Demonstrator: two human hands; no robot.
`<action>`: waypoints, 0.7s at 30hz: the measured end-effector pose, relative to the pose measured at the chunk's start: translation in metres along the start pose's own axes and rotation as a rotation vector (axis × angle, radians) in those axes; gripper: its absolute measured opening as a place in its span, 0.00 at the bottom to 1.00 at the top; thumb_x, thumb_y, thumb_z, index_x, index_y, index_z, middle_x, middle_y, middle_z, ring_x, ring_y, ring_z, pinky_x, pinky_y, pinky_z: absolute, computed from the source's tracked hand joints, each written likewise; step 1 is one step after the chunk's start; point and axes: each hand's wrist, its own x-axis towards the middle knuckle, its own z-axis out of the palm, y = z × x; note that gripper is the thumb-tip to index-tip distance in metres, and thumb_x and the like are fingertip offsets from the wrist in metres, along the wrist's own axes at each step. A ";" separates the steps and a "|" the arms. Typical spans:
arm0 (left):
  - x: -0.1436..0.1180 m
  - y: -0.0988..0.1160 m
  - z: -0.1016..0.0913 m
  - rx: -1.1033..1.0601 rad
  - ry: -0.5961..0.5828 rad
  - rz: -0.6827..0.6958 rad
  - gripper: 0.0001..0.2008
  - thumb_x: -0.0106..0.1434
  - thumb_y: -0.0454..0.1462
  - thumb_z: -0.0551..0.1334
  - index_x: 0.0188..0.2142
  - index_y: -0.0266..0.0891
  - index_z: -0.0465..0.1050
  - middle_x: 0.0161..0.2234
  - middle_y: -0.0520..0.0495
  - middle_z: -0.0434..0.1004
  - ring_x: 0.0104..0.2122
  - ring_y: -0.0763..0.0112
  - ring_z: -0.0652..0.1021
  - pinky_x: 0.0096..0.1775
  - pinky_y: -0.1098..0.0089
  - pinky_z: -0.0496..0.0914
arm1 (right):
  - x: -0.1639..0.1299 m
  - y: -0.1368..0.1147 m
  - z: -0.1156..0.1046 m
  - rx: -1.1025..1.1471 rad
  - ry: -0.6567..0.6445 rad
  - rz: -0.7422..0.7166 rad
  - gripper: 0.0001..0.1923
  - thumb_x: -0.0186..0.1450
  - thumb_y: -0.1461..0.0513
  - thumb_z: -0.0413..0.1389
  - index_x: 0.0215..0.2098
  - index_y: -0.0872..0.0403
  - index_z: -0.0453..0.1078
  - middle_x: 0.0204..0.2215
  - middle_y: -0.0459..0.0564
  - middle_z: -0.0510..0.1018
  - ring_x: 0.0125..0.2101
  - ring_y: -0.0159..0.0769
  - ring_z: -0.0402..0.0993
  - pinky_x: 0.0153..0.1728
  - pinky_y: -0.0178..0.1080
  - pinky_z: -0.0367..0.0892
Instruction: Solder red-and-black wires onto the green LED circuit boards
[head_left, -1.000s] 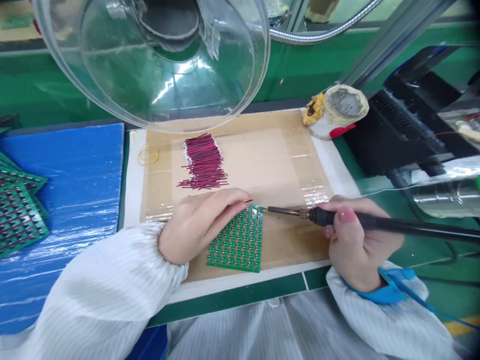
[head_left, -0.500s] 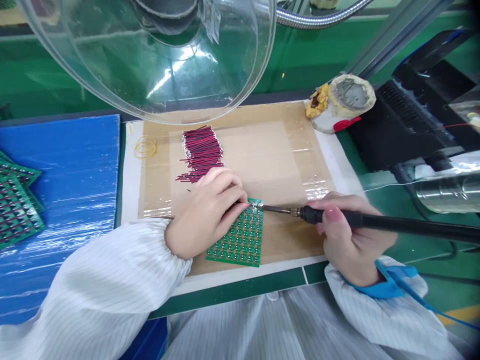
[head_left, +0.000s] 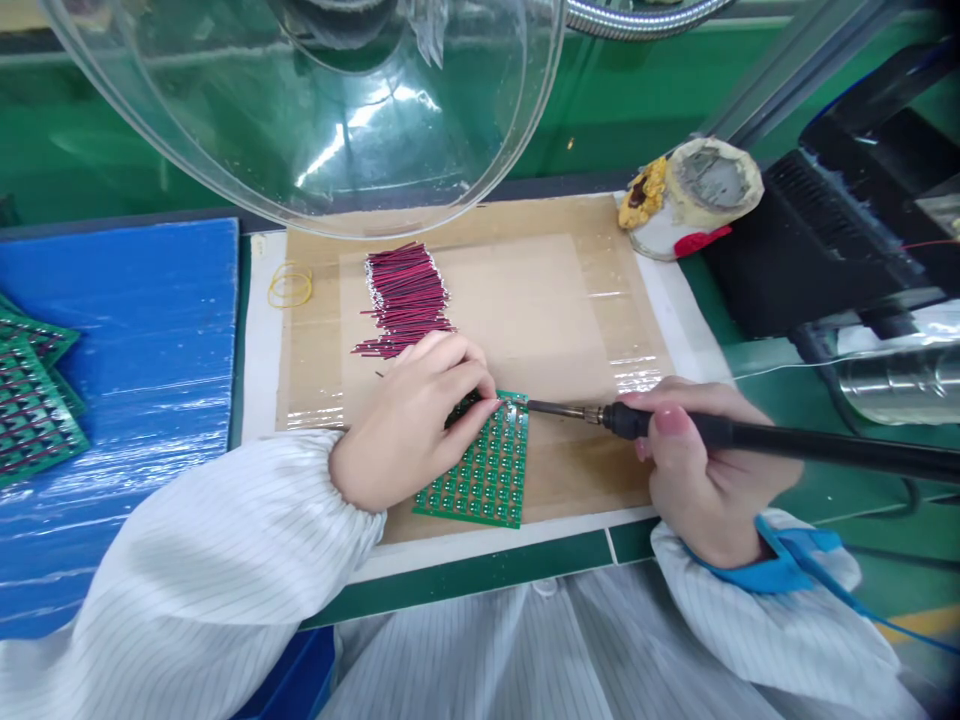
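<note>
Where the green table [head_left: 480, 578] spreads out, a clear hood [head_left: 495, 150] hangs above its far side and a blue sheet [head_left: 165, 300] covers its left, bearing a loose stack of wired boards [head_left: 37, 405]. A black machine [head_left: 780, 240] stands on the right. Across the middle lies a cardboard mat [head_left: 525, 310]. The right hand [head_left: 712, 480] has its fingers wrapped around a soldering iron [head_left: 750, 438]. On the mat lies a green circuit board [head_left: 480, 480], the iron's tip at its upper right; the left hand [head_left: 420, 420] covers its upper left, thumb and forefinger closed together (whether they pinch a wire is too small to tell). Beyond that hand lies a pile of red and black wires [head_left: 409, 290]. Near the mat's far right corner, a cup [head_left: 686, 205] holds something grey [head_left: 712, 180]; beside it are a yellow sponge [head_left: 643, 195] and a red piece [head_left: 701, 242]. Thin rubber bands [head_left: 290, 291] rest at the mat's left edge.
</note>
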 end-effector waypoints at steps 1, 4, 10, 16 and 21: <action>0.000 0.000 0.000 0.000 -0.003 -0.002 0.06 0.67 0.34 0.56 0.34 0.37 0.70 0.39 0.46 0.70 0.42 0.64 0.68 0.45 0.60 0.64 | 0.000 0.000 -0.001 -0.002 -0.028 0.007 0.05 0.63 0.63 0.57 0.35 0.49 0.76 0.25 0.43 0.77 0.23 0.30 0.72 0.26 0.36 0.70; 0.001 0.000 -0.001 0.005 -0.012 -0.015 0.06 0.67 0.34 0.56 0.34 0.38 0.70 0.39 0.46 0.70 0.42 0.63 0.68 0.45 0.60 0.65 | 0.000 0.001 -0.004 -0.002 -0.101 0.017 0.05 0.62 0.63 0.58 0.35 0.50 0.75 0.25 0.43 0.76 0.22 0.29 0.70 0.27 0.36 0.70; 0.003 0.002 -0.002 0.020 -0.029 -0.043 0.06 0.66 0.34 0.57 0.33 0.37 0.69 0.39 0.46 0.70 0.42 0.63 0.68 0.45 0.60 0.65 | 0.000 -0.001 0.000 0.004 -0.009 0.016 0.04 0.62 0.62 0.58 0.33 0.50 0.76 0.25 0.43 0.77 0.22 0.30 0.71 0.26 0.38 0.69; 0.005 0.006 -0.007 0.081 -0.060 -0.033 0.06 0.66 0.35 0.58 0.33 0.38 0.70 0.39 0.47 0.70 0.42 0.63 0.69 0.44 0.61 0.66 | 0.012 0.000 0.003 0.103 0.312 0.098 0.10 0.63 0.56 0.58 0.27 0.52 0.75 0.22 0.45 0.73 0.15 0.27 0.62 0.13 0.35 0.53; 0.014 -0.018 -0.032 0.269 0.065 -0.042 0.06 0.67 0.36 0.57 0.37 0.39 0.72 0.41 0.46 0.71 0.40 0.64 0.73 0.43 0.62 0.68 | 0.047 0.012 -0.017 -0.006 0.450 -0.055 0.11 0.66 0.55 0.55 0.42 0.49 0.76 0.30 0.45 0.73 0.18 0.23 0.63 0.17 0.33 0.56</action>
